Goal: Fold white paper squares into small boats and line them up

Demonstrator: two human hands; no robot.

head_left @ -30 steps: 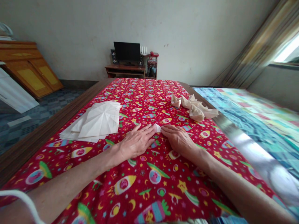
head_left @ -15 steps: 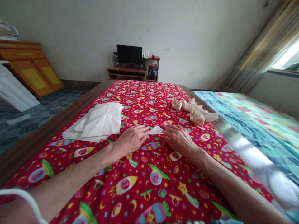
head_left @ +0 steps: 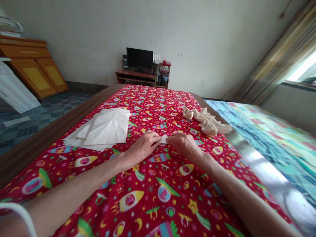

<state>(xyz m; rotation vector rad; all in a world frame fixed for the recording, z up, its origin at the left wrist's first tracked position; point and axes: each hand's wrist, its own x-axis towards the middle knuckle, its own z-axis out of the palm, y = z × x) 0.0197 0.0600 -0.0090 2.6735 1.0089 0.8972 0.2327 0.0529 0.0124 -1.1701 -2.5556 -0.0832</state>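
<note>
A small folded piece of white paper [head_left: 163, 139] lies at the middle of the red patterned cloth [head_left: 158, 177], mostly covered by my fingers. My left hand [head_left: 146, 144] pinches its left end, thumb and fingers closed together. On the other side, my right hand [head_left: 184, 144] grips the right end, fingers bent over it. Only a short pale peak shows between the two hands. To the left rests a stack of creased white paper sheets [head_left: 108, 128], the top one marked with folds radiating from its centre. Several folded paper shapes [head_left: 208, 126] with pointed tips sit at the right.
The cloth covers a dark wooden table, whose left edge [head_left: 59, 128] shows. Past the right edge is a bed with a blue patterned cover [head_left: 247, 125]. A monitor [head_left: 140, 58] stands on a small desk by the wall. A white cable [head_left: 22, 209] crosses the lower left corner.
My hands slid along the folded paper: they moved apart, baring more of it, then closed in again. The fingers, flat earlier, are now bent and pinching its ends.
</note>
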